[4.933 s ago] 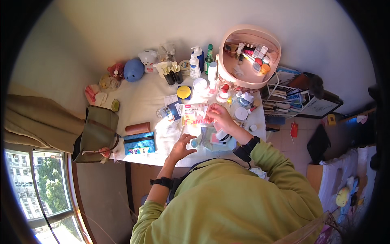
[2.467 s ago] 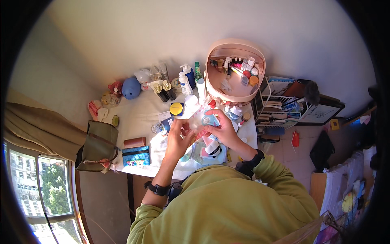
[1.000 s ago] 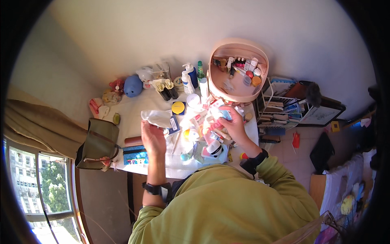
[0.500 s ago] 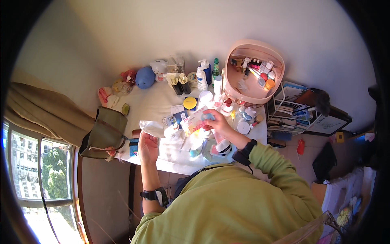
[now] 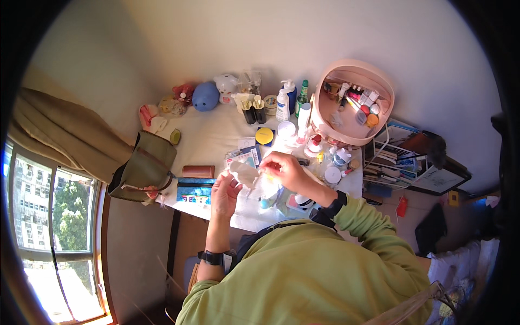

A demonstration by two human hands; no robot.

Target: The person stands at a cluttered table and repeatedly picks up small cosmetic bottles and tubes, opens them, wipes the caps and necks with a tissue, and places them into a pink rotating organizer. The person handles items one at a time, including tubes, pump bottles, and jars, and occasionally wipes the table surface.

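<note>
Pinching a white tissue (image 5: 245, 173) over the near side of the table (image 5: 197, 140), the left hand (image 5: 224, 196) apparently holds it clear of the surface; the right hand (image 5: 286, 171) bunches its fingers just beside it, hold unclear. At the table's far right, a pink case (image 5: 357, 64) contains bottles (image 5: 343, 90) and jars (image 5: 372, 120).

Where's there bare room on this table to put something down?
The widest bare patch of white cloth lies between the olive bag, brown case and blue round toy. A smaller strip shows at the front edge, just right of the left hand. Around the pink bin it is crowded with bottles and jars.
</note>
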